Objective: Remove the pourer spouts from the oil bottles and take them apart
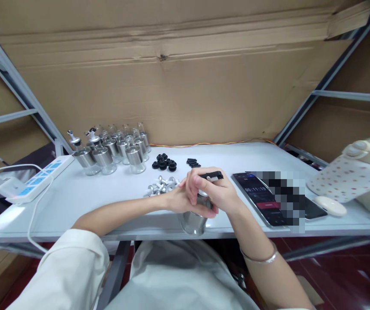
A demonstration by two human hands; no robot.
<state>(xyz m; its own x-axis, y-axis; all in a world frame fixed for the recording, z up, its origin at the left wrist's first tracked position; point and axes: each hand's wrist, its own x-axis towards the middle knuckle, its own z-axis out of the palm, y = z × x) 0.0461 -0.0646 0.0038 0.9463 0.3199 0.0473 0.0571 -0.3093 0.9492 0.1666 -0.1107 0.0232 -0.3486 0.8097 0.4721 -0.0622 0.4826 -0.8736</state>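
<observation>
Near the table's front edge stands an oil bottle [194, 223] of clear glass with a steel sleeve, its upper part covered by my hands. My left hand [178, 200] is wrapped around the bottle from the left. Over its top, my right hand [215, 191] is closed on a pourer spout [213, 175], whose black lever sticks out above the fingers. Left of the hands lies a pile of silvery pourer parts [162, 185]. Behind these sit several black stoppers [164, 162] and a few small black levers [193, 162].
Several steel-sleeved oil bottles [135, 158] stand at the back left, two with pourers fitted. A white power strip [42, 178] with a cable lies at the left. To the right are phones [257, 198], a white round object [330, 206] and a dotted container [336, 176].
</observation>
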